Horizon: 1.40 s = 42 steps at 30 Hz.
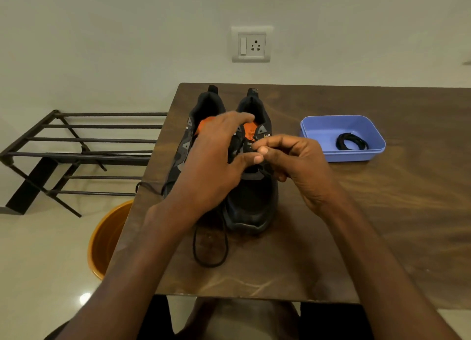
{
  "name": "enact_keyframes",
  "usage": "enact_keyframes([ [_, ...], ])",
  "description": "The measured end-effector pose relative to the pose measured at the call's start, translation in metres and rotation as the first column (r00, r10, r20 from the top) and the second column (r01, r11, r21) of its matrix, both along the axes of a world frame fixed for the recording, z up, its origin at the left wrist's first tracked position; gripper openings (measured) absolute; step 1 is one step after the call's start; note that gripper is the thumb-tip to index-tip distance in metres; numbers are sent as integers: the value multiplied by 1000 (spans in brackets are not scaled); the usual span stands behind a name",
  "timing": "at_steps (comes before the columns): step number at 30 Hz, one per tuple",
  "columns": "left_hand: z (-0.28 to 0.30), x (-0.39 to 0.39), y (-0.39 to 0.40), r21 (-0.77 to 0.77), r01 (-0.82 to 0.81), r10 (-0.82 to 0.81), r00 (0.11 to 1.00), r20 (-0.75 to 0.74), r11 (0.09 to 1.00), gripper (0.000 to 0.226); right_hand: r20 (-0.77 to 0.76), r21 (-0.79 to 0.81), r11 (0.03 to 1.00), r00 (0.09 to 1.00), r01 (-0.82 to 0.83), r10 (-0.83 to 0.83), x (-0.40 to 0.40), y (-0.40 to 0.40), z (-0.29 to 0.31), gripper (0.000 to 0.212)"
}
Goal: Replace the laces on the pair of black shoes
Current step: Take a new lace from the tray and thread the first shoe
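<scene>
Right hand [293,161] pinches the black lace [239,145] at the right black mesh shoe's [251,202] eyelets; left hand [216,161], fingers spread, steadies it. Looks like unlacing. Next: pull free, fetch coiled black lace [351,142] from blue plastic tray [356,156] at 2 o'clock.

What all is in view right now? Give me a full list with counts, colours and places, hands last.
shoes: two, black with orange insoles, side by side on the table, toes toward the person
loose lace: one, black, trailing on the table in front of the shoes
tray: one, blue, on the table right of the shoes
coiled lace: one bundle, black, inside the tray
table: one, dark brown wood
rack: one, black metal, on the floor at left
bucket: one, orange, under the table's left edge
wall socket: one, white
left hand: over the shoes
right hand: fingers pinching lace at the right shoe
</scene>
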<state>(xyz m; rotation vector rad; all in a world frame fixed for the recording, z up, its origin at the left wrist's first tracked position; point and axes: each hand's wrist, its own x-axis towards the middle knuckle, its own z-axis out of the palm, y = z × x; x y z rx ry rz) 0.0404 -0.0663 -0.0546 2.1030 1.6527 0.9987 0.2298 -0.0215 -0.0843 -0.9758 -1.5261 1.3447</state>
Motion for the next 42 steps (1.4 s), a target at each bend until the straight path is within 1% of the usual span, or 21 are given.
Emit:
enact_keyframes([
  [2,-2,3,-3,-17,84,-82,991,105,996,47,11,15,999,999,-36,36,-1,-3,0,13],
  [3,-3,3,-3,-19,86,-83,987,135,996,39,8,24,999,1000,-28,27,-2,-4,1,14],
  [6,-7,-3,-1,-13,-10,11,993,120,1000,16,-39,24,995,995,96,-95,-5,-4,1,12],
  [8,-9,-5,-1,-23,-58,60,993,105,998,5,-84,-14,985,982,171,-172,-6,-3,2,11],
  [10,-12,-2,-2,-21,-76,78,989,123,997,6,-77,-16,978,975,206,-207,-9,-3,1,11],
  [12,-14,3,-2,-15,-90,91,979,180,996,11,-42,18,981,980,193,-192,-14,-4,2,11],
  [14,-15,6,0,1,-119,116,969,220,993,14,-39,35,984,984,173,-172,-17,-5,4,12],
  [16,-18,7,2,-4,-150,146,960,238,989,13,-47,20,983,982,184,-182,-18,-4,3,12],
  [19,-21,9,2,-20,-193,191,944,271,981,16,-77,-33,970,967,241,-243,-20,-3,1,13],
  [23,-20,15,3,-32,-209,205,898,390,977,19,-60,25,976,975,216,-214,-21,-3,-1,13],
  [25,-20,14,3,-35,-225,217,869,445,974,20,-89,36,979,976,202,-199,-21,-2,0,14],
  [27,-21,12,2,-7,-254,234,880,414,967,19,-102,25,972,968,233,-229,-22,-1,-1,13],
  [28,-20,11,2,23,-272,246,900,361,962,17,-82,31,958,956,286,-282,-23,0,-3,12],
  [30,-20,9,1,88,-301,271,929,251,950,14,55,99,889,890,447,-453,-25,5,-13,9],
  [31,-20,7,1,93,-310,281,929,240,946,16,141,152,852,842,501,-521,-27,6,-19,11],
  [32,-20,7,1,76,-310,282,925,253,948,20,220,207,827,799,522,-560,-30,7,-24,18],
  [34,-22,7,1,61,-297,272,925,265,953,23,334,279,825,755,492,-564,-34,8,-32,31],
  [36,-25,7,1,79,-279,255,939,230,957,21,391,309,832,735,461,-553,-39,6,-31,34],
  [39,-29,8,5,78,-251,239,961,138,965,21,391,318,815,716,484,-578,-40,7,-29,32],
  [40,-30,8,6,58,-241,232,964,129,969,21,388,300,817,719,493,-576,-38,7,-28,31],
  [42,-30,9,9,28,-228,220,961,168,973,21,378,236,829,738,507,-559,-35,9,-26,32],
])
